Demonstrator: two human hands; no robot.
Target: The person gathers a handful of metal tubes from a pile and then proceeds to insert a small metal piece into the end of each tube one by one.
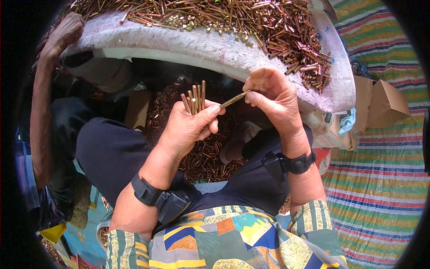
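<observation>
My left hand [181, 130] is closed around a bundle of slim copper-gold metal tubes [194, 101], their ends sticking up above the fingers. One more gold tube [233, 99] slants out past the left thumb. Its far end is pinched between the thumb and fingers of my right hand [278, 101], so both hands touch it. Whether a small part sits at that pinched end is hidden by the fingertips. Both hands are over my lap, just in front of a padded, white-covered work surface [148, 38].
Copper-gold tubes and small gold pieces [183, 21] are heaped on the work surface. Another person's arm [47, 89] rests at its left end. Loose tubes [215, 163] lie below, between my legs. A cardboard box [387, 103] stands right, on a striped sheet [380, 188].
</observation>
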